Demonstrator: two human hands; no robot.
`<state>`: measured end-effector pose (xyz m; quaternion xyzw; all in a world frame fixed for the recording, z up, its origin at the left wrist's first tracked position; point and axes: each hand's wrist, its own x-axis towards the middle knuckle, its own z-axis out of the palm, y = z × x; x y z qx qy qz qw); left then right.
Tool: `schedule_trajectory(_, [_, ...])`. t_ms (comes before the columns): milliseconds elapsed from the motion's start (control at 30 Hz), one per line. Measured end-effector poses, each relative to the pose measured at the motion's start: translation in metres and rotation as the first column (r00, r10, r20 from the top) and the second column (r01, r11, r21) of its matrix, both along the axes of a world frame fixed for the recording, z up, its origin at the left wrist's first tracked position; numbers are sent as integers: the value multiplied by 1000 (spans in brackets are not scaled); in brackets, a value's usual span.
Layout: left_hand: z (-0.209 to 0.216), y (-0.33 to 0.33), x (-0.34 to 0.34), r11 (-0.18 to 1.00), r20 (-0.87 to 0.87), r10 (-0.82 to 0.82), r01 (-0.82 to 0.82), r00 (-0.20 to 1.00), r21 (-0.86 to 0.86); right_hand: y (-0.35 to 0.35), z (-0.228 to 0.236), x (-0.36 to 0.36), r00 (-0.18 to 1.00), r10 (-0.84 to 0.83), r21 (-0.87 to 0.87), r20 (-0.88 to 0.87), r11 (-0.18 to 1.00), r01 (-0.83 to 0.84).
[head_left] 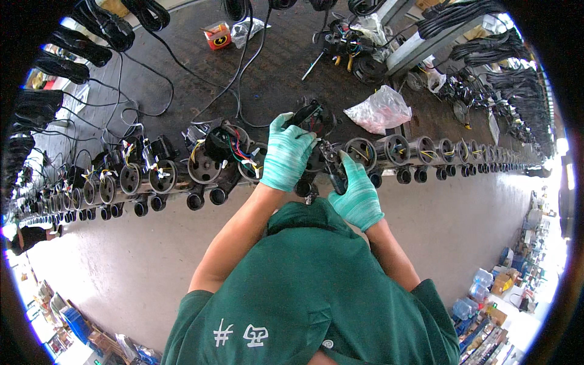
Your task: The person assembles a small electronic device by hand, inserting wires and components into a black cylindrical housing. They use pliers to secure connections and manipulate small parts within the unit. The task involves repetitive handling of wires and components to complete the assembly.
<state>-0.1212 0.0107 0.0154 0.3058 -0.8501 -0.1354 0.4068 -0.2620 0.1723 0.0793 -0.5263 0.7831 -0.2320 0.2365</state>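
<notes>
My left hand [286,155], in a pale green glove, is bent at the edge of a black round cover [320,118] with wires inside. Its thumb and forefinger are pinched together; what lies between them is too small to make out. To its right, my gloved right hand [358,198] is wrapped around a black elongated part [332,163], which stands over the row of housings. Just left of my left hand, red, blue and green wires [238,146] with white ends rise from a black round housing [234,131].
Black round housings [204,163] line the bench edge on both sides. On the dark bench [182,79] lie a clear bag of small pale parts [382,111], a red box [218,36], a screwdriver [312,66] and black cables. Coiled cables [109,27] hang around the far side.
</notes>
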Motion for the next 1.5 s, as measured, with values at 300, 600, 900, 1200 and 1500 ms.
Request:
schedule_trajectory(300, [2, 1, 3, 999, 11, -14, 14, 1000, 30, -14, -8, 8, 1000, 19, 73, -8, 997, -18])
schedule_trajectory(600, [2, 0, 5, 998, -6, -38, 38, 999, 45, -17, -37, 16, 997, 32, 49, -72, 998, -29])
schedule_trajectory(900, [-14, 1, 1, 997, -9, 31, -30, 999, 75, -26, -43, 12, 998, 36, 0, -51, 999, -36])
schedule_trajectory(1200, [-9, -2, 5, 996, -80, -35, 41, 996, 80, -20, -41, 15, 999, 6, -42, 37, 999, -5])
schedule_trajectory(1500, [1, -2, 7, 980, -26, -70, 73, 997, 185, -22, -34, 13, 1000, 14, 37, 1, 999, -14])
